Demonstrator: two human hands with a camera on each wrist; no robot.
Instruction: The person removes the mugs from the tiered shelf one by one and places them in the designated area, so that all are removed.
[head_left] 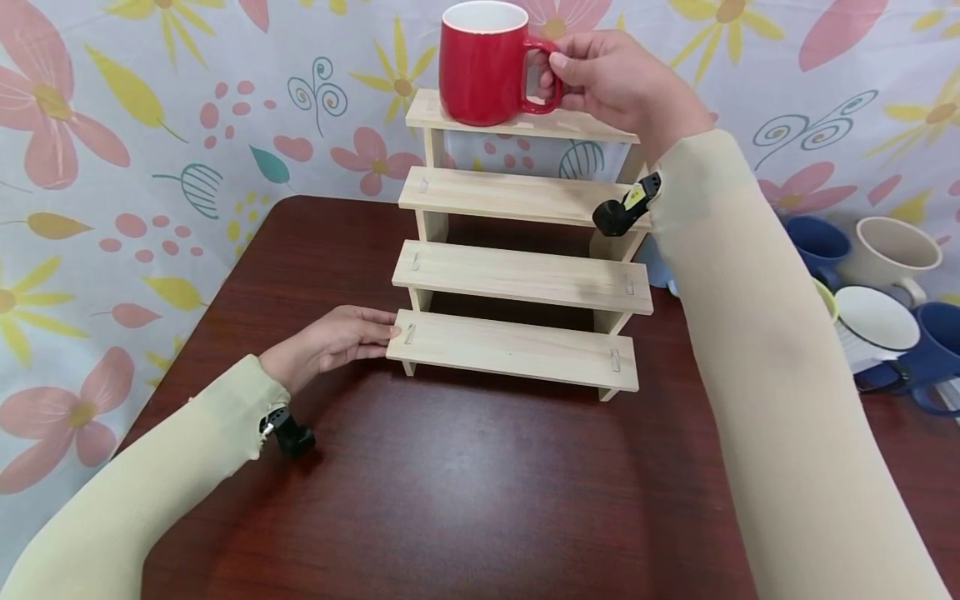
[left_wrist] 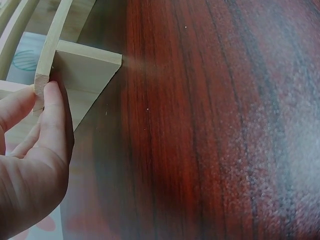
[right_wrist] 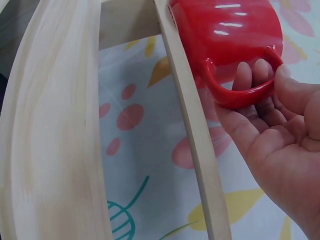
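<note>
A glossy red mug (head_left: 482, 71) with a white inside stands upright at the left part of the top tier of a pale wooden stepped rack (head_left: 517, 275). My right hand (head_left: 611, 79) grips the mug's handle, fingers through the loop and thumb on its outer side, as the right wrist view also shows on the red handle (right_wrist: 245, 97). Down at the lowest tier, my left hand (head_left: 341, 342) pinches the left end of the shelf board (left_wrist: 47, 60) between thumb and fingers. The rack's lower tiers carry nothing.
Several mugs crowd the right side, among them a beige mug (head_left: 896, 250), a white mug (head_left: 876, 321) and a blue mug (head_left: 941, 342). Part of a light blue object (head_left: 656, 262) shows behind the rack. Flowered cloth (head_left: 247, 100) backs the dark brown table (head_left: 465, 483).
</note>
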